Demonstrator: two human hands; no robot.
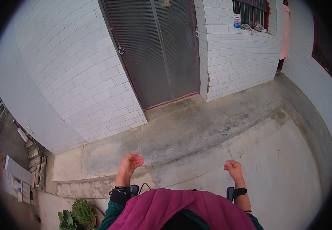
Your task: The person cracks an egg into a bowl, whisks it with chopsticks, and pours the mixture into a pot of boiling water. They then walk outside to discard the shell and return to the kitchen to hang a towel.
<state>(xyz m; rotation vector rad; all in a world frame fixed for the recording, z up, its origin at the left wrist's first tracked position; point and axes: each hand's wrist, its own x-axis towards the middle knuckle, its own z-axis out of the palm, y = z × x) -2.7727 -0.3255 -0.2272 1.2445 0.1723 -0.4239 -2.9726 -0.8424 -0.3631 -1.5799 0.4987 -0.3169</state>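
Observation:
My left hand is raised over the edge of a concrete step, palm partly turned inward, fingers slightly curled and holding nothing. To the right, my right hand hangs above the pale concrete ground with its fingers curled in; whether anything small lies inside them cannot be told. Both wrists carry black straps with small dark devices. A doorway with a dark ribbed screen curtain stands ahead, past the raised concrete walkway.
White tiled walls flank the doorway. A barred window at upper right has a container on its sill. Potted green plants stand at lower left, near stacked wood. The walkway edge drops to the lower ground.

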